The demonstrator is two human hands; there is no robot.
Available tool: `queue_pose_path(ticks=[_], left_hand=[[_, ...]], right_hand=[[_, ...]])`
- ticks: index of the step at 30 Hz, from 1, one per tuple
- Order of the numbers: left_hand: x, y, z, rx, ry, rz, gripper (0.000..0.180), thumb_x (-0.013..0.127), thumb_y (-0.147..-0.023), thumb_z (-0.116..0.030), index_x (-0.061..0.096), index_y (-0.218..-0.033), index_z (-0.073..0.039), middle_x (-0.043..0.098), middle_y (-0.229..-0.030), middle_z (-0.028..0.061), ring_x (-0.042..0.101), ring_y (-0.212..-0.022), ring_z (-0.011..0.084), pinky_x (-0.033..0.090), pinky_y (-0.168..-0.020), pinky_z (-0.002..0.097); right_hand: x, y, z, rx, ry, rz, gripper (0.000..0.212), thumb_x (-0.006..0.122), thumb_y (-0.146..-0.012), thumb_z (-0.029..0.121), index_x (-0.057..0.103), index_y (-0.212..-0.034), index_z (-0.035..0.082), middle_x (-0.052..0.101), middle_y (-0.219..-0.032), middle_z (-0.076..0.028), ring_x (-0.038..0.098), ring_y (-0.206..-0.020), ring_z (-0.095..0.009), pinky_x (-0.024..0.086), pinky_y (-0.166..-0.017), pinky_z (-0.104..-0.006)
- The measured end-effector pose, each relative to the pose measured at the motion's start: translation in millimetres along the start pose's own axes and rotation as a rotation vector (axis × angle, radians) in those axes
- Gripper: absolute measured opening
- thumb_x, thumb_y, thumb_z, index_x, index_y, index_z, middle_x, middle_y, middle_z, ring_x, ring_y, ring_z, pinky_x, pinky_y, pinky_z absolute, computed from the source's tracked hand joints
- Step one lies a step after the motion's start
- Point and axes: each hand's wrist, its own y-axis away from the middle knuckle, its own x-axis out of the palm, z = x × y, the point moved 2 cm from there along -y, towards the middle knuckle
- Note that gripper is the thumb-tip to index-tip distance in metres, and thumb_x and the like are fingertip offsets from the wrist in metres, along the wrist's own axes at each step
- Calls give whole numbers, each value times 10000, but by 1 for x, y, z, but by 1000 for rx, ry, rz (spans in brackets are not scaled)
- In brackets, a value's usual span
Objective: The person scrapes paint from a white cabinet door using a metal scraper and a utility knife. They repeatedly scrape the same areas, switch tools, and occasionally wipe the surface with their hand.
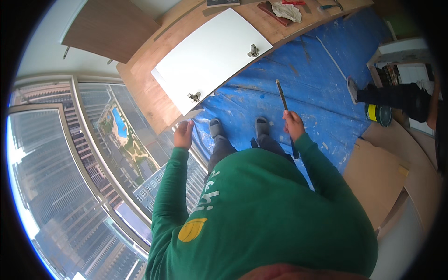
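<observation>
My right hand [293,125] is closed around a long thin dark stick [282,95] with a pale tip; it points up and away, and its lower end runs down past my wrist. My left hand [183,135] is raised beside the near left corner of the workbench, fingers up and seemingly holding nothing, though they show only in part. Just beyond it lies a white cabinet door [210,60], flat on the wooden workbench [144,84]. Two metal hinges are fixed along its near edge, one hinge [194,96] at the left and another hinge [253,50] at the right.
A paint-spotted blue sheet [322,98] covers the floor. Tall windows [56,154] stand at the left. A brown panel [109,30] leans behind the bench. A crumpled cloth [287,11] lies at its far end. Rightward are another person's leg [396,95], a can [379,115] and cardboard [375,177].
</observation>
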Motion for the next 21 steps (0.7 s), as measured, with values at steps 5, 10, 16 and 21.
queue_pose_path(ticks=[5,10,16,21], left_hand=[[1,-140,-5,169,-76,-51,416,646,-1004,-424,744,-1009,-20,746,-984,205,704,-959,392,542,-878,443],[48,-271,-10,538,-222,-59,332,679,-976,-365,735,-1089,-58,722,-1203,160,614,-1192,387,489,-1044,473],[104,-331,-36,508,-704,-76,687,452,-1022,-612,429,-1583,-215,282,-1706,94,197,-1592,290,84,-1295,528],[114,-325,-42,509,-769,-100,693,398,-1030,-623,399,-1600,-228,274,-1710,90,189,-1596,283,75,-1298,519]], right_hand=[[53,21,-2,61,148,-100,354,575,-1068,413,611,-1022,63,493,-664,9,496,-525,-108,417,-499,-281],[108,24,22,59,159,-185,357,615,-1056,380,615,-1078,24,521,-665,-13,525,-529,-113,451,-518,-316],[126,-26,14,41,301,-162,318,636,-1043,352,615,-1107,41,533,-713,-21,551,-614,-140,461,-588,-343],[128,-99,6,-206,226,-282,252,627,-1051,272,614,-1157,44,562,-762,-6,528,-625,-102,436,-569,-292]])
